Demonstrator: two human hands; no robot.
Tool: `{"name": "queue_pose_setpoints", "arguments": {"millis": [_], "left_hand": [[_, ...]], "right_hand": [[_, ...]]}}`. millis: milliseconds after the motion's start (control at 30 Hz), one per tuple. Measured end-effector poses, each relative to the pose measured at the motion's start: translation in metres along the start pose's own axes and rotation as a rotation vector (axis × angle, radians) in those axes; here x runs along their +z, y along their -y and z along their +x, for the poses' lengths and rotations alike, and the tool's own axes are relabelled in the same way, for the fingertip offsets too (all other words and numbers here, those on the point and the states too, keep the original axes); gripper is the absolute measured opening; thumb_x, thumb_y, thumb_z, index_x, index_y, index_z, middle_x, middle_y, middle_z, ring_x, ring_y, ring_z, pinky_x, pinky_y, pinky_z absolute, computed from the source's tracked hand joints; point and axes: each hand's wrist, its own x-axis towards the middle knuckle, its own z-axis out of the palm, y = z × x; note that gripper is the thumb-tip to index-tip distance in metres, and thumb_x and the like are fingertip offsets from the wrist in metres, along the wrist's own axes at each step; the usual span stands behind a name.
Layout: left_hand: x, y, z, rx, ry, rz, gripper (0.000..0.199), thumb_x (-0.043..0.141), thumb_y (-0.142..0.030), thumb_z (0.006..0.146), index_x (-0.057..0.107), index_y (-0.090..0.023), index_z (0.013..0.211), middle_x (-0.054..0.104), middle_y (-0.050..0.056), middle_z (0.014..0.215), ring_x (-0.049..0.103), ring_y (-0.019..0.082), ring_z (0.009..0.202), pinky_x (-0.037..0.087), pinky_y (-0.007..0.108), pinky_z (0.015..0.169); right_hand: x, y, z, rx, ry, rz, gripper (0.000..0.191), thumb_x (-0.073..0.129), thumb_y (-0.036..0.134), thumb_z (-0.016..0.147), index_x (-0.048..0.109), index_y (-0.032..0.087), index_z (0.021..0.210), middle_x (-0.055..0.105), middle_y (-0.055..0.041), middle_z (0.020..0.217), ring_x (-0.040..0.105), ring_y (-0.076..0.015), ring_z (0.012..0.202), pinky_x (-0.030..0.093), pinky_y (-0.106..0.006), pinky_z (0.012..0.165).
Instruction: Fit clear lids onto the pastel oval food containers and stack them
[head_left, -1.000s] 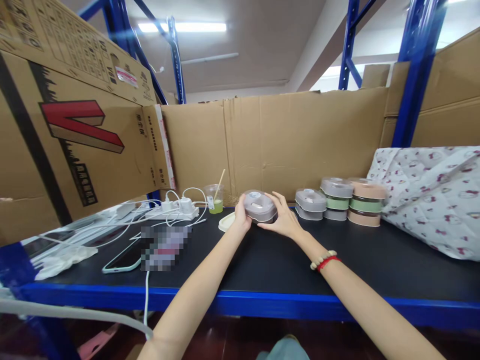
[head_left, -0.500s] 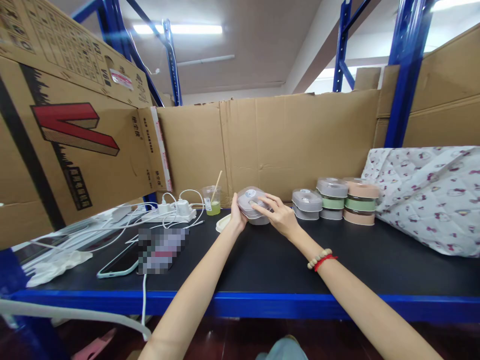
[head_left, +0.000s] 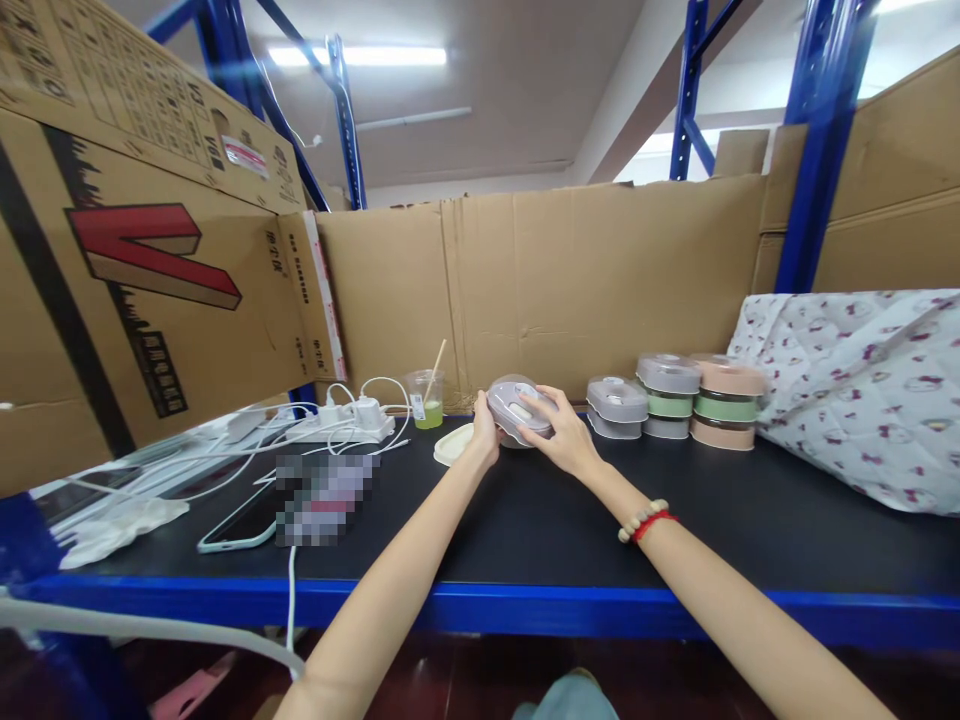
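Between my hands is a grey oval container [head_left: 517, 402] with a see-through cover, tilted down to the right just above the black shelf top. My left hand [head_left: 486, 432] grips its left side. With fingers spread over the cover and right edge, my right hand [head_left: 564, 436] holds it from the other side. Another grey piece shows partly beneath it; whether the two touch I cannot tell. A cream flat dish or lid [head_left: 453, 446] lies beside my left wrist. To the right stand stacks of similar containers: grey ones [head_left: 616, 400], grey with green [head_left: 667, 378], and peach with green [head_left: 726, 376].
At the left are a drink cup with a straw [head_left: 429, 408], a power strip [head_left: 345, 430] with tangled white cables, a phone [head_left: 240, 522] and crumpled tissue [head_left: 124, 530]. Cardboard [head_left: 570, 280] walls the back. A patterned cloth [head_left: 862, 400] covers the right end. A blue beam [head_left: 555, 606] edges the front.
The grey container has shifted slightly right and tilted more, its right side dipping. My right thumb and fingers have moved lower along its right edge. More of the cream piece shows.
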Motion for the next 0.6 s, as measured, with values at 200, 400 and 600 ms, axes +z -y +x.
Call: {"name": "queue_pose_setpoints", "arguments": {"millis": [200, 400, 600], "left_hand": [[0.0002, 0.0007, 0.0032, -0.016, -0.081, 0.032, 0.028, 0.030, -0.026, 0.096, 0.056, -0.014, 0.090, 0.061, 0.004, 0.080, 0.054, 0.011, 0.057, 0.040, 0.019, 0.051], [-0.0013, 0.0054, 0.0070, -0.024, -0.064, 0.025, 0.030, 0.029, -0.025, 0.096, 0.051, -0.014, 0.078, 0.056, 0.002, 0.074, 0.051, 0.011, 0.057, 0.040, 0.020, 0.055], [-0.0014, 0.0091, 0.0085, -0.046, -0.048, 0.051, 0.025, 0.034, -0.026, 0.094, 0.054, -0.015, 0.082, 0.055, 0.002, 0.069, 0.050, 0.012, 0.056, 0.040, 0.020, 0.057]], "right_hand": [[0.0042, 0.0005, 0.0004, 0.030, -0.066, 0.081, 0.040, 0.054, 0.043, 0.078, 0.063, 0.026, 0.114, 0.050, -0.0068, 0.123, 0.051, -0.0231, 0.115, 0.046, -0.038, 0.094], [0.0008, 0.0073, 0.0012, 0.165, -0.153, 0.112, 0.038, 0.054, 0.044, 0.078, 0.065, 0.027, 0.110, 0.054, -0.0046, 0.118, 0.056, -0.0215, 0.107, 0.051, -0.033, 0.084], [-0.0003, 0.0071, 0.0015, 0.154, -0.155, 0.088, 0.034, 0.061, 0.044, 0.072, 0.068, 0.031, 0.102, 0.059, -0.0005, 0.112, 0.060, -0.0204, 0.100, 0.052, -0.034, 0.081]]}}
